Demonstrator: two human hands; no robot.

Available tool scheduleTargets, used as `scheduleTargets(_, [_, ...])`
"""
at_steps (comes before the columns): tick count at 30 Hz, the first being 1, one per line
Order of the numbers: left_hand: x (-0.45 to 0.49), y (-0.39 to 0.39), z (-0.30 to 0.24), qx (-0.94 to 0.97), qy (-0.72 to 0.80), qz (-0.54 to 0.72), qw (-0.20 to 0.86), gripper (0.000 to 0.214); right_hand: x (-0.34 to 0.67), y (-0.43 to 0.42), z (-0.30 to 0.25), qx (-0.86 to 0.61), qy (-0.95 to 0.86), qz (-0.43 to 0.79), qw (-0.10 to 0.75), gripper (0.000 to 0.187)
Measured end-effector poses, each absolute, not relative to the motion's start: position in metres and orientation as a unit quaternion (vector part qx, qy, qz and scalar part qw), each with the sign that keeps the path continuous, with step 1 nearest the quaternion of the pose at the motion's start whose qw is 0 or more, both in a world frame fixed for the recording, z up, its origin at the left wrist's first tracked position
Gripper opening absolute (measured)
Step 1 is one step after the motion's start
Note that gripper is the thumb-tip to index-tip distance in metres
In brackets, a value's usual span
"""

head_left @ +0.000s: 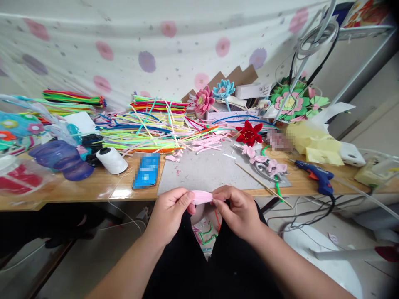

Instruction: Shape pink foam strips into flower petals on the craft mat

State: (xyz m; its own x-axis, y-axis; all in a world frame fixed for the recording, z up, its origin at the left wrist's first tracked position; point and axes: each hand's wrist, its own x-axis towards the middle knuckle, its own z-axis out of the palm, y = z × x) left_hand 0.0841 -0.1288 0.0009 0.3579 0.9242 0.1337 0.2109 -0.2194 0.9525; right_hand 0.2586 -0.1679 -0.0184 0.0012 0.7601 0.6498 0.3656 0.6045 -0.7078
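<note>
A pale pink petal (202, 197), apparently shaped from pipe cleaners, is stretched between my two hands just in front of the table edge. My left hand (174, 209) pinches its left end between thumb and fingers. At the other end, the fingertips of my right hand (235, 207) are closed on its tip. Behind the hands lies a grey work mat (193, 172). Several pink curled petals (263, 160) on a green stem rest on the mat's right side, with scissors (264, 171) partly under them.
Bundles of coloured pipe cleaners (146, 128) fill the back. A white thread spool (112, 160) and a blue packet (146, 171) stand left. A red flower (249, 133), a wooden stick (263, 185) and a blue glue gun (316, 176) lie right, with cables hanging below.
</note>
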Motion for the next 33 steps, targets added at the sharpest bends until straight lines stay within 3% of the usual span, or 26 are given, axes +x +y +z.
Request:
scheduleTargets(5, [0.08,-0.129,0.01,0.766,0.43,0.36,0.315,0.039,0.258,-0.169,-0.014,-0.396,-0.653,0.234,0.601,0.011])
scheduleTargets(8, [0.079,-0.131,0.007,0.765,0.443,0.366,0.29,0.039,0.258,-0.17,-0.013,-0.399,-0.653,0.244,0.595,0.014])
scheduleTargets(11, [0.073,-0.126,0.011,0.766,0.422,0.286,0.391,0.036,0.267,-0.165,-0.01,-0.397,-0.686,0.293,0.535,0.013])
scheduleTargets(16, [0.079,-0.112,0.029,0.733,0.342,0.157,0.567,0.021,0.283,-0.151,0.017,-0.376,-0.798,0.312,0.353,0.012])
scheduleTargets(20, [0.096,-0.109,0.031,0.677,0.35,0.16,0.628,0.018,0.286,-0.142,0.038,-0.361,-0.833,0.282,0.311,0.013])
scheduleTargets(22, [0.102,-0.109,0.028,0.651,0.348,0.198,0.645,0.018,0.285,-0.141,0.038,-0.376,-0.81,0.291,0.344,0.016])
scheduleTargets(27, [0.111,-0.113,0.015,0.58,0.366,0.387,0.616,0.021,0.273,-0.148,0.01,-0.434,-0.582,0.429,0.537,0.015])
scheduleTargets(33, [0.121,-0.12,0.005,0.502,0.387,0.491,0.598,0.018,0.245,-0.152,-0.007,-0.48,-0.507,0.475,0.536,0.019])
